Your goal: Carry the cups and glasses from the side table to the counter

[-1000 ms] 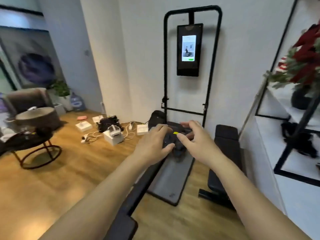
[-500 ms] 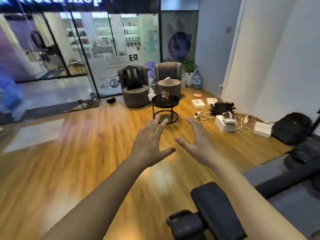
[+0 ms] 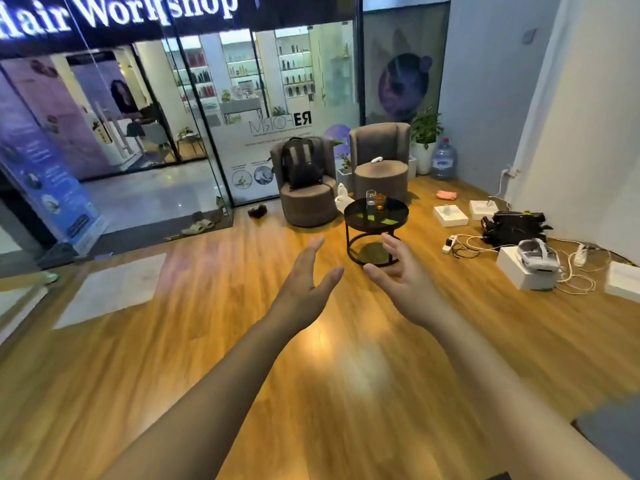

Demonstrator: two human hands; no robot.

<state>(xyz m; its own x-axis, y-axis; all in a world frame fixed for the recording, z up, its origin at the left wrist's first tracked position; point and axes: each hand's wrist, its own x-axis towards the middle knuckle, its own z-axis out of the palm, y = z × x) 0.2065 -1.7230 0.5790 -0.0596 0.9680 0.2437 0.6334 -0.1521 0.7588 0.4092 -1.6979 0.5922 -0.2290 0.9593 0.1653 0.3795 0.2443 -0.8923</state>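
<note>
Glasses sit on the round black desk (image 3: 353, 211) well beyond both sets of fingers: a clear one (image 3: 370, 197) and, touching or just beside it on its right, an amber one w/ brownish liquid (image 3: 380, 201). Nearest the camera, two bare forearms reach fwd over the wooden floor (image 3: 242, 341), nothing held. Left hand (image 3: 304, 275) is flat, edge-on, fingers (image 3: 313, 249) straight & together, thumb spread out toward the other hand. Right hand (image 3: 401, 275) is loosely cupped, fingers (image 3: 393, 242) spread wide w/ a slight curl, thumb pointing at the left thumb; small gap between the two thumbs. Right fingertips overlap the desk's ring base in view, but the hand is well short of it. Right of the right fingers, on the floor: white box w/ a VR headset (image 3: 536, 256) on top, tangled cables (image 3: 467, 244), more white boxes, a black bag (image 3: 512, 225). Past the desk, two grey armchairs: the left one (image 3: 308, 202) carries a black backpack (image 3: 299, 162), the right one (image 3: 381, 168) has a small white item on the seat. Farther right, a water jug (image 3: 443, 161) & potted plant (image 3: 424, 128) by the wall. Farthest, left of the left fingers, a glass storefront w/ "Hair Workshop" sign (image 3: 117, 15).
</note>
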